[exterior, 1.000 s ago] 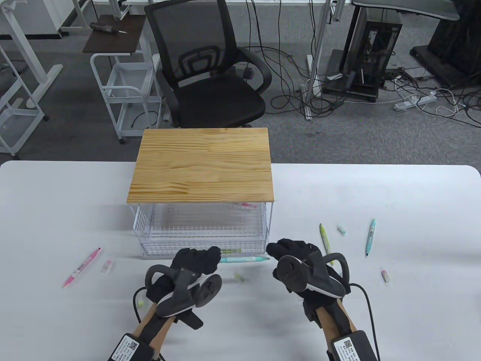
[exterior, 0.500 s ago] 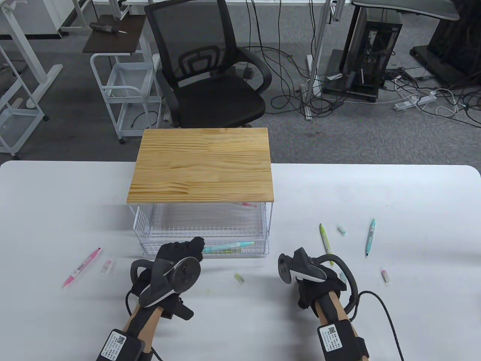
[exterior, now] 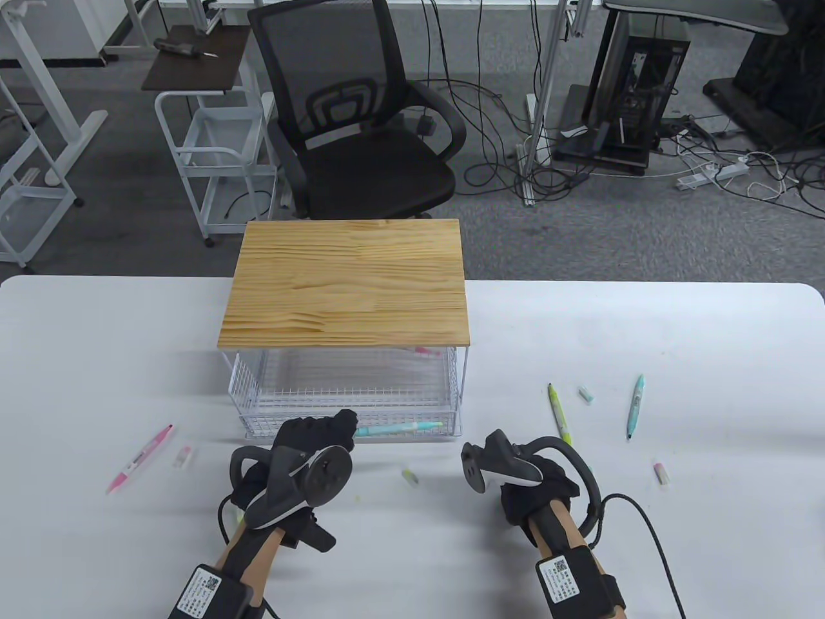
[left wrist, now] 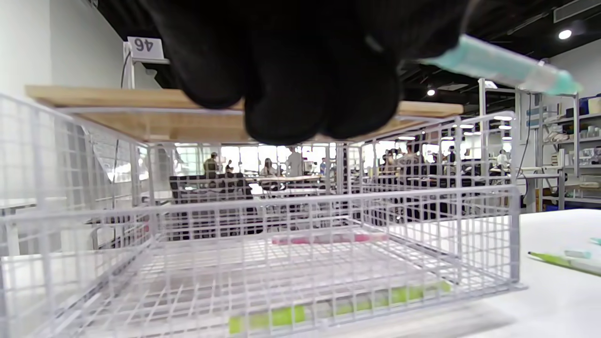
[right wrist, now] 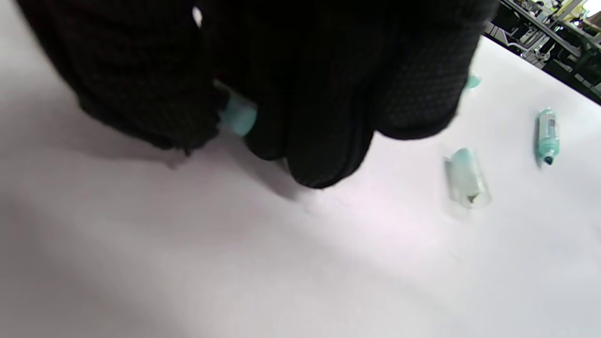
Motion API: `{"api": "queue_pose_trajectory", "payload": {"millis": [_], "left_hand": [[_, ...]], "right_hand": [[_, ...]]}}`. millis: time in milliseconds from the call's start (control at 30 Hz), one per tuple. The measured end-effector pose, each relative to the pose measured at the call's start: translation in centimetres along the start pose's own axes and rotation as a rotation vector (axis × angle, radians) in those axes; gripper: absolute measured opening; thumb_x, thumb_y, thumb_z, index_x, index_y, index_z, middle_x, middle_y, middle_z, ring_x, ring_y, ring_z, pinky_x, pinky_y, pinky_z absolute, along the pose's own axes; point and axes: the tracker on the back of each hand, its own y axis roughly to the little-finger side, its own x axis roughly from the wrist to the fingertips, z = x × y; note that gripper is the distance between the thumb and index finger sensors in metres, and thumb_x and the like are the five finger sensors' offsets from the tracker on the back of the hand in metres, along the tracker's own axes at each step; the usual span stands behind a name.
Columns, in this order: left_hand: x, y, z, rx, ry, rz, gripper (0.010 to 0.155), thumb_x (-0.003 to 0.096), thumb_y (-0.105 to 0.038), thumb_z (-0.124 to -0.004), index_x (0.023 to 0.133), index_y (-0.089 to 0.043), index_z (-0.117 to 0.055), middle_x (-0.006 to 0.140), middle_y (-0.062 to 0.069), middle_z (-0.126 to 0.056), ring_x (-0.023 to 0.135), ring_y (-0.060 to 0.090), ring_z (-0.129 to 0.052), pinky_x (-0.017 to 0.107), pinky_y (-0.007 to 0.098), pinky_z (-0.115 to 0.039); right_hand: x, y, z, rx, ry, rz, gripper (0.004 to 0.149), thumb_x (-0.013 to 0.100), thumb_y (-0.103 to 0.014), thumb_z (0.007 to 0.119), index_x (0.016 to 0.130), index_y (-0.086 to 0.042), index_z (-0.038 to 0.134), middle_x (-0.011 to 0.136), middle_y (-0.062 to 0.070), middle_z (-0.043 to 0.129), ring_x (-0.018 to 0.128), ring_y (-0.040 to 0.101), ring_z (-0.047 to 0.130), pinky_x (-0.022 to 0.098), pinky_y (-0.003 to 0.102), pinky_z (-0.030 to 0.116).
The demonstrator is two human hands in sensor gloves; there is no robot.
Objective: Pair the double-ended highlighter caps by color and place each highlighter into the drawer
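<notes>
My left hand (exterior: pixel 341 431) grips one end of a capped teal highlighter (exterior: pixel 403 427) and holds it level over the front of the pulled-out wire drawer (exterior: pixel 258 427). In the left wrist view the teal highlighter (left wrist: pixel 497 65) sticks out right of my fingers (left wrist: pixel 300 84), above the drawer (left wrist: pixel 281 206). In it lie a pink highlighter (left wrist: pixel 328 238) and a green highlighter (left wrist: pixel 328 310). My right hand (exterior: pixel 544 483) is down on the table. Its fingers (right wrist: pixel 300 117) pinch a teal cap (right wrist: pixel 237 117).
A wooden top (exterior: pixel 348 287) covers the drawer frame. A pink highlighter (exterior: pixel 140 458) and a pink cap (exterior: pixel 184 457) lie left. A green cap (exterior: pixel 410 477) lies between my hands. Right lie a green highlighter (exterior: pixel 558 414), teal cap (exterior: pixel 585 394), teal highlighter (exterior: pixel 635 406) and pink cap (exterior: pixel 661 472).
My right hand let go of the teal highlighter and dropped back right onto the table. My left hand carried the highlighter over the drawer front and levelled it.
</notes>
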Motion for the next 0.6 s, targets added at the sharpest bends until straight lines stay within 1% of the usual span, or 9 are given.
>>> {"api": "queue_pose_trajectory", "payload": {"millis": [67,233,300,367,500,600], "left_hand": [[0.0,0.1,0.0,-0.012,-0.001,0.000,0.049,0.0519,-0.039,-0.065,0.100,-0.030,-0.066,0.078,-0.010,-0.095,0.070,0.011,-0.099,0.072,0.042,-0.081],[0.0,0.2,0.2,-0.025,-0.004,0.000,0.049,0.0518,-0.039,-0.065,0.100,-0.030,-0.066,0.078,-0.009,-0.095,0.070,0.011,-0.099,0.072,0.042,-0.081],[0.0,0.2,0.2,-0.022,-0.002,-0.002,0.049,0.0519,-0.038,-0.065,0.100,-0.030,-0.066,0.078,-0.009,-0.095,0.070,0.011,-0.099,0.072,0.042,-0.081],[0.1,0.0,0.1,-0.019,0.001,-0.009,0.049,0.0519,-0.038,-0.065,0.100,-0.030,-0.065,0.078,-0.010,-0.095,0.070,0.011,-0.099,0.072,0.042,-0.081],[0.1,-0.3,0.0,-0.003,0.006,-0.021,0.049,0.0518,-0.038,-0.064,0.100,-0.031,-0.065,0.079,-0.010,-0.094,0.071,0.011,-0.099,0.072,0.042,-0.081],[0.1,-0.5,-0.1,0.004,0.009,-0.026,0.049,0.0519,-0.038,-0.064,0.100,-0.031,-0.065,0.079,-0.010,-0.094,0.071,0.011,-0.099,0.072,0.042,-0.081]], "right_hand": [[-0.3,0.4,-0.5,0.053,0.021,-0.011,0.053,0.042,-0.048,0.091,0.086,-0.023,0.076,0.080,0.003,0.094,0.062,0.018,0.106,0.054,0.042,0.092],[-1.9,2.4,-2.5,0.226,0.156,-0.053,0.053,0.050,-0.045,0.083,0.096,-0.026,0.065,0.086,0.001,0.088,0.063,0.016,0.101,0.057,0.042,0.087],[-2.6,3.3,-3.1,0.278,0.210,-0.063,0.054,0.051,-0.043,0.081,0.099,-0.026,0.063,0.086,0.001,0.088,0.063,0.016,0.099,0.059,0.042,0.085],[-3.3,4.0,-3.5,0.317,0.262,-0.069,0.054,0.054,-0.039,0.077,0.102,-0.025,0.058,0.091,0.001,0.083,0.068,0.017,0.096,0.062,0.042,0.083],[-4.8,5.3,-4.4,0.436,0.473,-0.088,0.053,0.055,-0.034,0.073,0.104,-0.026,0.055,0.094,0.001,0.076,0.071,0.017,0.089,0.064,0.043,0.079],[-5.7,5.5,-4.8,0.519,0.634,-0.149,0.052,0.052,-0.033,0.075,0.102,-0.029,0.060,0.091,0.000,0.080,0.066,0.015,0.093,0.061,0.041,0.082]]}}
